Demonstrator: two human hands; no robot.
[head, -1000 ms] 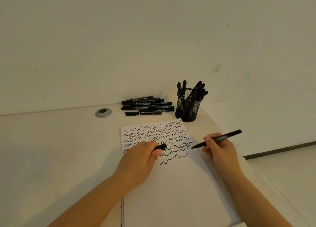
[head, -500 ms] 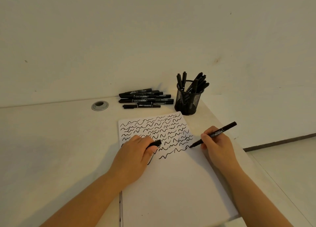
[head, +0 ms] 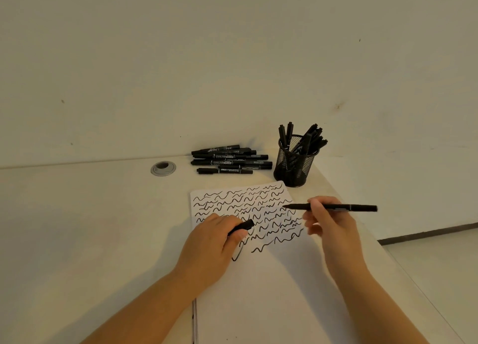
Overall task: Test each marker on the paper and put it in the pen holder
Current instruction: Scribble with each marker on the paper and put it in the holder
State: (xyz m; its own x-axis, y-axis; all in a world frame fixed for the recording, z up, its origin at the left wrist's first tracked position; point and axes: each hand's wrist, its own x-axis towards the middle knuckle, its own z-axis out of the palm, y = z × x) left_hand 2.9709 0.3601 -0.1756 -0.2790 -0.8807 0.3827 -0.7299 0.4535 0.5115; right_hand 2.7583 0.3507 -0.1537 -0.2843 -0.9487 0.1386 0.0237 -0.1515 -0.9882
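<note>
The marker (head: 336, 207) looks light and stiff, a slim smooth barrel that could roll or slip, so it is best held near the middle, clear of the wet tip. It is thin and black with a small label, uncapped, lying nearly level above the paper (head: 271, 292), tip pointing left and off the sheet. The right hand (head: 328, 227) pinches it between thumb and fingers, the other fingers loosely spread. The left hand (head: 214, 242) rests on the paper, curled round the cap (head: 243, 226). The sheet's upper part is full of wavy black test lines. Beyond stand the mesh holder (head: 294, 167), holding markers, and a pile (head: 230, 160) lying on the desk (head: 77, 227)
</note>
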